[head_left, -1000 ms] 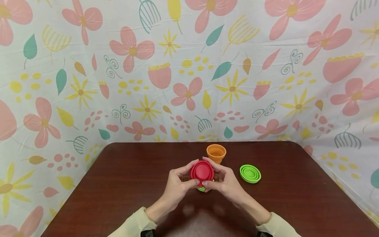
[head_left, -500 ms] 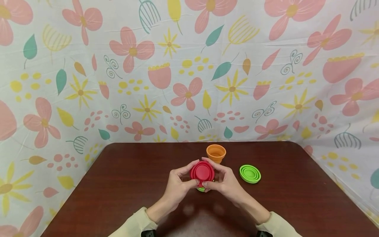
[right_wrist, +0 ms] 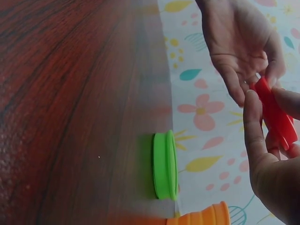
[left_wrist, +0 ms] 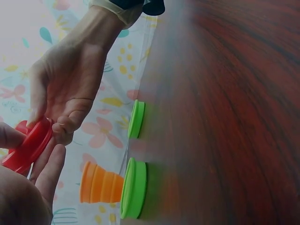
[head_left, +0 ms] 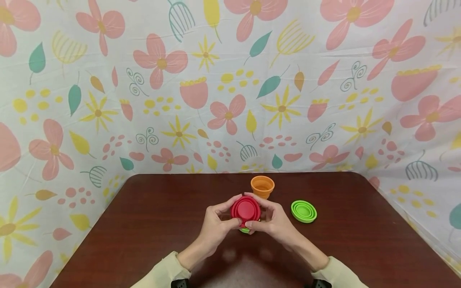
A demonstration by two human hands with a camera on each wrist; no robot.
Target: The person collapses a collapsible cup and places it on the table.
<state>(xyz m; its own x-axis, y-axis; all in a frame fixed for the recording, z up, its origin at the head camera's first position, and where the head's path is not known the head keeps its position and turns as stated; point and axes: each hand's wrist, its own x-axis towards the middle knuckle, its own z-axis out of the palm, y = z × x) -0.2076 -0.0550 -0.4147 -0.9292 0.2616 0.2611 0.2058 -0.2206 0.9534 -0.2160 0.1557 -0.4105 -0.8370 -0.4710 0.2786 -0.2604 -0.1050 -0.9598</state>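
Both hands hold up a flattened red collapsible cup (head_left: pixel 246 209), its ringed face toward the head camera. My left hand (head_left: pixel 212 224) grips its left side, thumb at the lower rim. On the opposite side, my right hand (head_left: pixel 276 220) pinches the cup, thumb in front and fingers behind and above. In the right wrist view the red cup (right_wrist: pixel 277 115) appears edge-on between the fingertips. Below it, a collapsed green cup (head_left: pixel 245 230) lies on the table, mostly hidden by the hands; the left wrist view shows this green cup (left_wrist: pixel 135 187) lying flat.
An expanded orange collapsible cup (head_left: pixel 262 187) stands upright behind the hands. Another collapsed green cup (head_left: pixel 304 211) lies to the right on the dark wooden table (head_left: pixel 162 208). A flower-print cloth (head_left: pixel 230 132) hangs behind the table.
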